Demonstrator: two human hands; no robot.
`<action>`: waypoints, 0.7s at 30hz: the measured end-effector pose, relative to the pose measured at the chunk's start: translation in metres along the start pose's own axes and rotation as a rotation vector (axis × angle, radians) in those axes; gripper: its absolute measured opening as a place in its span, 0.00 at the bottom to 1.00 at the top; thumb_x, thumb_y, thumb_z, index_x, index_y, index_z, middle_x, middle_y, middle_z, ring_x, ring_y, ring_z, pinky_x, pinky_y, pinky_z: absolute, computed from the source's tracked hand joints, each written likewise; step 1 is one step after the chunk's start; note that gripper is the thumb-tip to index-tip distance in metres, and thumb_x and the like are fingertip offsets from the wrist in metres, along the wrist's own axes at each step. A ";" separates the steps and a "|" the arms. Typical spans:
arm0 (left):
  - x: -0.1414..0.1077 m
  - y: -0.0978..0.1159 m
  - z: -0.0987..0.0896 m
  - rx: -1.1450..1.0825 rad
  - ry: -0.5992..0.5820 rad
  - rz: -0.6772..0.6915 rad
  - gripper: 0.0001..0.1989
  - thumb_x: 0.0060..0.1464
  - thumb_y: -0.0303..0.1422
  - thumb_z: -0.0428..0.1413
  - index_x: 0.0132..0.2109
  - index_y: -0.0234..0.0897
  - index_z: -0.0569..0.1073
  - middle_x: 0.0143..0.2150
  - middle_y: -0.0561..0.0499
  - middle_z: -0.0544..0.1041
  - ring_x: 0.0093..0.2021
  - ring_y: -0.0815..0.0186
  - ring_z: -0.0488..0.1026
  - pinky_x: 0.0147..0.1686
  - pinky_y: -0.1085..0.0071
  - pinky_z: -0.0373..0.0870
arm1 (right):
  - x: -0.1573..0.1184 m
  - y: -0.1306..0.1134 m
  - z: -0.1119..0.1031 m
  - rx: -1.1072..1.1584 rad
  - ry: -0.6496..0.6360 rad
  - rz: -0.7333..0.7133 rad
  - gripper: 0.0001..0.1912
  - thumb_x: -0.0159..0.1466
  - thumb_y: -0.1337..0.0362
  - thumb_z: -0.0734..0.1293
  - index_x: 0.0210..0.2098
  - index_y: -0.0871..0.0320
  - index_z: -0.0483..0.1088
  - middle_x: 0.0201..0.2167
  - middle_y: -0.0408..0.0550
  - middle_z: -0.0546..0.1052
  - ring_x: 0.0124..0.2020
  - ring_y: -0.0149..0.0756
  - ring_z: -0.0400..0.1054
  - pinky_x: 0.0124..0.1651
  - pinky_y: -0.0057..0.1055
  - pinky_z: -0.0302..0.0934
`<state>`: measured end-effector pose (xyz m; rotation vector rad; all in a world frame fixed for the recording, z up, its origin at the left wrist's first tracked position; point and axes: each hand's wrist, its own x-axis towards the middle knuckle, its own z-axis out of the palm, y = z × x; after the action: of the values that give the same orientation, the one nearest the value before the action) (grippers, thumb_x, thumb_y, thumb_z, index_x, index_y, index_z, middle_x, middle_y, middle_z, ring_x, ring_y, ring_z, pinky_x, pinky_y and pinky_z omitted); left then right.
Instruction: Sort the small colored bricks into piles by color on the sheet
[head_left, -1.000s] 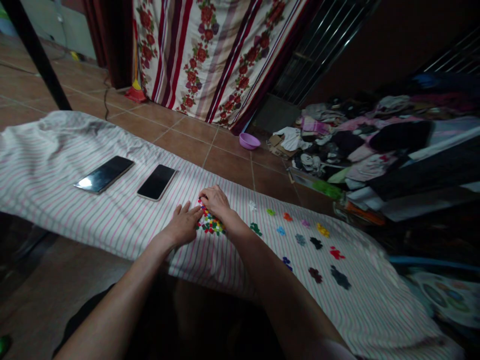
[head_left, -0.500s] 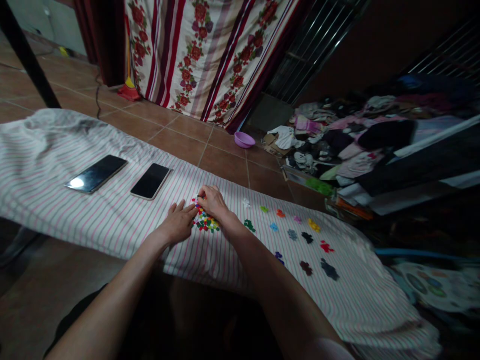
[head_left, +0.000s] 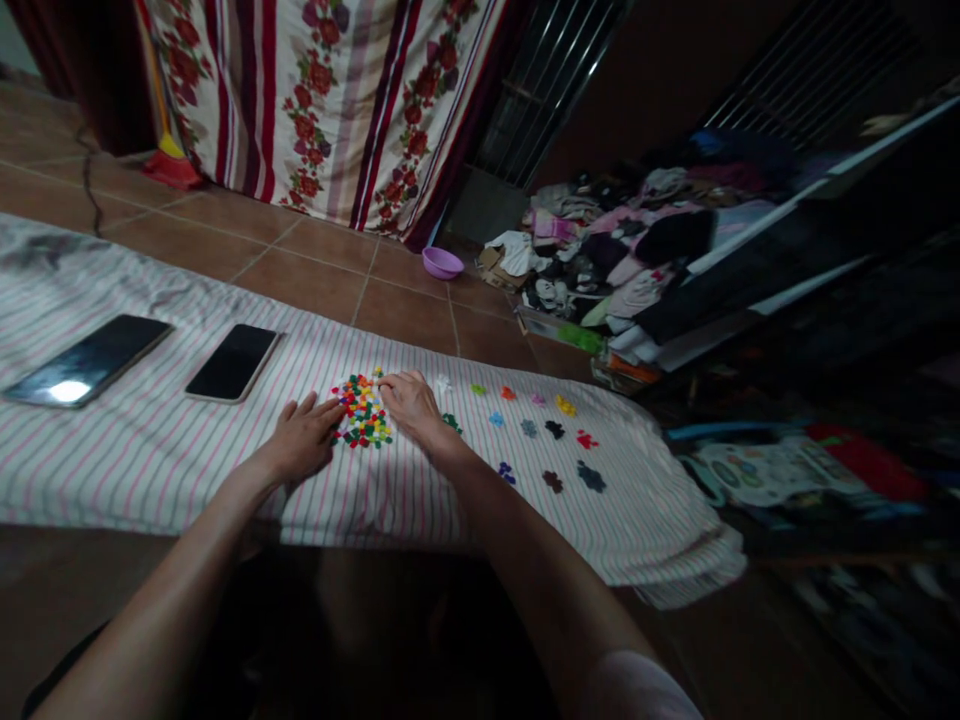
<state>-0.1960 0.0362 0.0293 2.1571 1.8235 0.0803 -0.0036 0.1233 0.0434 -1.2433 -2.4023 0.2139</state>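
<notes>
A loose heap of small multicoloured pieces [head_left: 364,418] lies on the striped cloth in front of me; their exact kind is too small to tell. At its left side my left hand [head_left: 304,438] rests flat with fingers spread, the fingertips touching the edge pieces. My right hand [head_left: 411,405] is at the heap's upper right edge, fingers bent and drawn together at the tips; anything pinched there is too small to make out. Right of it sit single-colour clusters, among them white [head_left: 444,383], dark green [head_left: 452,423], yellow [head_left: 565,405], red [head_left: 587,440] and dark grey pieces [head_left: 591,476].
Two phones, a larger one [head_left: 88,360] and a smaller one [head_left: 233,363], lie on the striped cloth [head_left: 150,450] to the left. Beyond it, a purple basin [head_left: 442,263] and a red dustpan [head_left: 172,168] stand on the tiled floor. Clothes [head_left: 622,235] are heaped at the back right.
The view has swung to the right, so everything sits further left. My right hand has shifted from over the heap to its right edge, uncovering more pieces. My left hand stays beside it.
</notes>
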 end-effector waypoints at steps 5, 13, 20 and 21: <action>0.003 -0.002 0.004 0.001 0.036 -0.024 0.29 0.59 0.29 0.41 0.67 0.45 0.59 0.69 0.52 0.58 0.70 0.51 0.49 0.64 0.47 0.51 | -0.018 0.017 -0.015 -0.071 0.012 0.059 0.15 0.69 0.66 0.56 0.39 0.56 0.75 0.36 0.47 0.79 0.39 0.36 0.67 0.49 0.32 0.55; 0.001 -0.003 0.003 0.009 0.024 -0.026 0.28 0.60 0.31 0.37 0.67 0.42 0.59 0.69 0.51 0.58 0.70 0.52 0.49 0.64 0.48 0.50 | -0.059 0.065 -0.045 -0.018 0.205 0.232 0.13 0.67 0.64 0.58 0.39 0.56 0.75 0.38 0.47 0.79 0.41 0.38 0.68 0.50 0.34 0.57; 0.005 -0.008 0.009 0.003 0.048 -0.021 0.29 0.59 0.32 0.39 0.67 0.43 0.59 0.68 0.50 0.60 0.70 0.52 0.51 0.64 0.48 0.51 | -0.108 0.134 -0.071 0.142 0.393 0.519 0.15 0.60 0.57 0.61 0.38 0.54 0.78 0.37 0.47 0.81 0.37 0.39 0.72 0.46 0.35 0.63; 0.006 -0.009 0.010 0.004 0.057 -0.015 0.29 0.59 0.32 0.40 0.66 0.43 0.59 0.68 0.50 0.60 0.70 0.52 0.51 0.64 0.47 0.52 | -0.114 0.143 -0.075 0.179 0.413 0.548 0.16 0.59 0.57 0.62 0.38 0.55 0.78 0.37 0.48 0.81 0.38 0.40 0.73 0.46 0.36 0.64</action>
<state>-0.2014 0.0413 0.0163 2.1645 1.8725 0.1364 0.1934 0.1107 0.0309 -1.6469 -1.6281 0.2907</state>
